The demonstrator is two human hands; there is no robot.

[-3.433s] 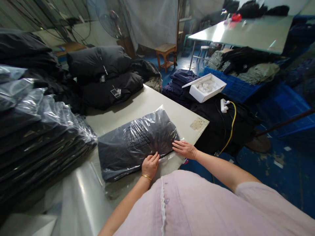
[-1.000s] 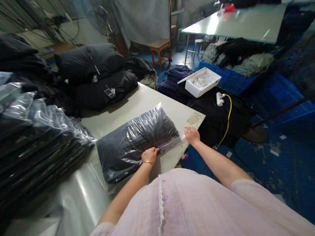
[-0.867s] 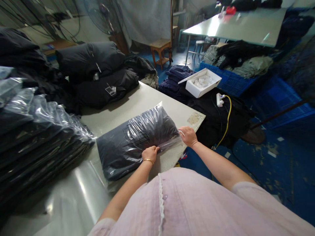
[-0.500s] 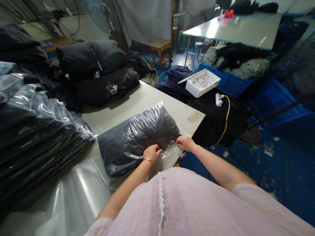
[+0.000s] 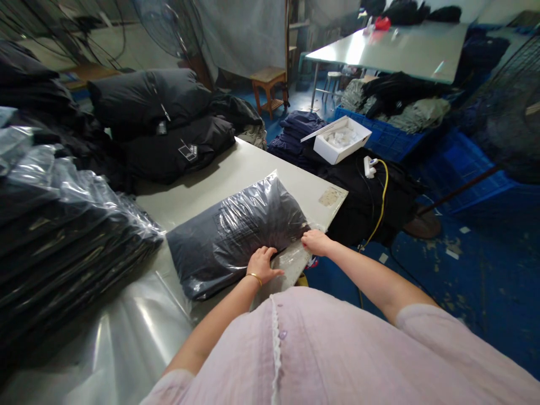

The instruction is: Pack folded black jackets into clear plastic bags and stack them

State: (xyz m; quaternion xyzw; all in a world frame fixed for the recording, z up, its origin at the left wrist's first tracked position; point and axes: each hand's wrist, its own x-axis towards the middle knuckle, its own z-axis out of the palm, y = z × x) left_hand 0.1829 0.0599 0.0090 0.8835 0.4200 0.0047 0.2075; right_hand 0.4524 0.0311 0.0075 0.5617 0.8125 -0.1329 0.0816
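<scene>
A dark folded garment in a clear plastic bag [image 5: 236, 230] lies on the pale tabletop [image 5: 270, 160] in front of me. My left hand [image 5: 262, 264] rests on the near edge of the bag, fingers spread and thumb pointing right. At the bag's right end, my right hand [image 5: 315, 242] has its fingers closed on the edge of the clear plastic. The fingertips of that hand are partly hidden. A loose strip of plastic shows between the two hands.
Bagged garments [image 5: 63, 242] are stacked at the left, beside clear plastic sheets [image 5: 126, 332]. Black garments [image 5: 177, 149] lie at the table's back. Right of the table are a white box [image 5: 340, 143], a power strip [image 5: 369, 167] with yellow cable, and blue crates [image 5: 455, 185].
My left hand has opened from a closed grip, its fingers and thumb now apart on the bag. The right hand stays at the bag's right end. The view has shifted slightly.
</scene>
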